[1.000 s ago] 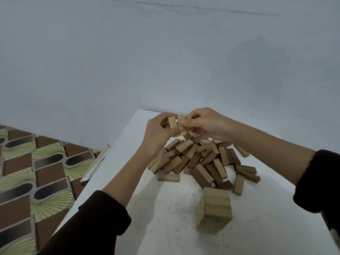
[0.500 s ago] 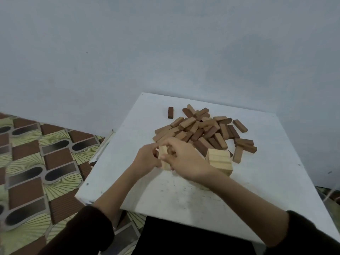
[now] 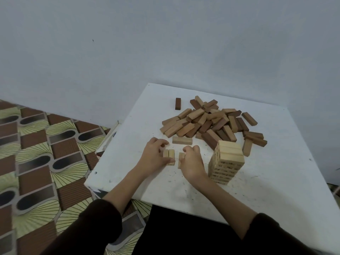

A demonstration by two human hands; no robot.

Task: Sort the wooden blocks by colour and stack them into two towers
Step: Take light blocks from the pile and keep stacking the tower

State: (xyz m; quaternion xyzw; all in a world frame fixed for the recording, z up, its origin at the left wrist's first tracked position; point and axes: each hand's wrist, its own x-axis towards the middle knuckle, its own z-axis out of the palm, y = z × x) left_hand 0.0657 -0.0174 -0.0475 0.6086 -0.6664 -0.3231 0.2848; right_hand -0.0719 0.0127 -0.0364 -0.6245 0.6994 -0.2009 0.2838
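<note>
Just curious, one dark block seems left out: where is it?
In the head view the dark block sits alone on the table, just left of the pile, near the far edge.

A tower [image 3: 227,162] of pale wooden blocks stands upright, its layers slightly uneven. Behind it sprawls a loose heap [image 3: 207,122] of pale and dark blocks mixed together. Left of the tower, two light blocks [image 3: 168,155] sit side by side, touching, with a third light block [image 3: 181,159] just beside them. A single light block [image 3: 182,140] lies flat beyond these. One dark block [image 3: 178,103] lies alone, far back-left of the tower.
</note>
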